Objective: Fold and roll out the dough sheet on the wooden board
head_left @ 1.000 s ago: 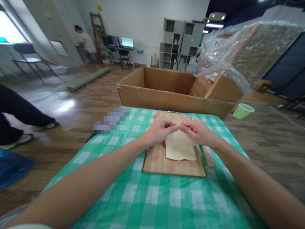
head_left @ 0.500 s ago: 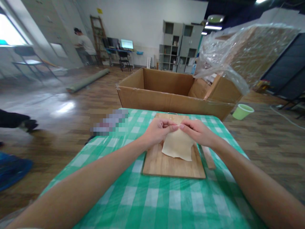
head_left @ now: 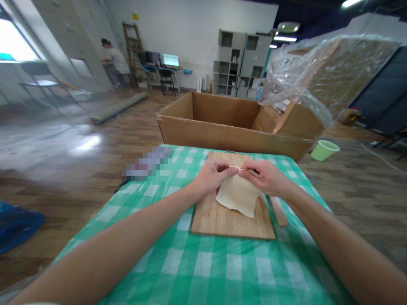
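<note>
A thin pale sheet of dough (head_left: 238, 195) hangs over a wooden cutting board (head_left: 222, 219) on a table with a green checked cloth (head_left: 203, 262). My left hand (head_left: 212, 176) pinches the sheet's top edge from the left. My right hand (head_left: 264, 177) pinches the same edge from the right, fingertips a little apart. The sheet's upper part is lifted off the board; its lower edge still rests on the wood.
A large open cardboard box (head_left: 229, 120) stands just beyond the table, with a plastic-wrapped panel (head_left: 330, 72) above its right side. A wooden stick (head_left: 279, 211) lies right of the board. A green bucket (head_left: 324, 149) sits on the floor. A person (head_left: 112, 59) stands far back left.
Both hands have lifted the dough's top edge, so the sheet no longer lies flat and its lower edge has drawn up. My fingertips have moved slightly apart. Someone's legs at the left have left view.
</note>
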Demonstrator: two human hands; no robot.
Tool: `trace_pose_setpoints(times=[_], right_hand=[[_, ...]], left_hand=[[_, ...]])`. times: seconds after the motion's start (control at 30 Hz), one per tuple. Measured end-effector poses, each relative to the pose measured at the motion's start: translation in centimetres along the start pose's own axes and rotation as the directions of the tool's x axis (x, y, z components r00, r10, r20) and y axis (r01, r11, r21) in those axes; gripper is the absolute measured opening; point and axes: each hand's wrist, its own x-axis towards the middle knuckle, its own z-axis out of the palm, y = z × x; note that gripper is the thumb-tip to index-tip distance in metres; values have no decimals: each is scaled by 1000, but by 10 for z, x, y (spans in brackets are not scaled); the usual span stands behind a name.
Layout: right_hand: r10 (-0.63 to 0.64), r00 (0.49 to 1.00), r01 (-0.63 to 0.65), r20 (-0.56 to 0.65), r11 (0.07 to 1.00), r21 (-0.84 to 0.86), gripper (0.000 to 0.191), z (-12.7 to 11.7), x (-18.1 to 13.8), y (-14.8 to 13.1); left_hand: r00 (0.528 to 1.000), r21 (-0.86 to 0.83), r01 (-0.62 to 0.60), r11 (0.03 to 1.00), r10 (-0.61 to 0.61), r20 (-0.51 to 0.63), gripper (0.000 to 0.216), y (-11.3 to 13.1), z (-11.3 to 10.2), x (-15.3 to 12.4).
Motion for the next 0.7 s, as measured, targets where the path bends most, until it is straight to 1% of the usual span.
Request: trace_pose_setpoints(times=[0.1,0.2,0.37,0.43,0.6,0.7], right_hand=[[-17,1000,17,19,1000,-15,30,0,1,0],[-33,999,34,29,999,-38,31,0,2,0],[-29,999,30,19,999,-40,39,1,3,-2],[-23,1000,23,15,1000,-19,44,1,3,-4],[-54,997,54,61,999,-2,50,2,5,-9],[-49,994,51,94,999,-19,49,2,5,-8]], left_hand=[[998,52,-48,998,49,-33,32,1,3,-1],[993,106,-93,990,100,-62,31,3,7,-2],[983,196,-161,967,175,-59,33,5,7,0],[976,233,-182,955,205,-80,33,4,5,2],[958,272,-179,946,230,-172,33,0,4,2],[952,299,-190,935,249,-176,34,2,5,0]])
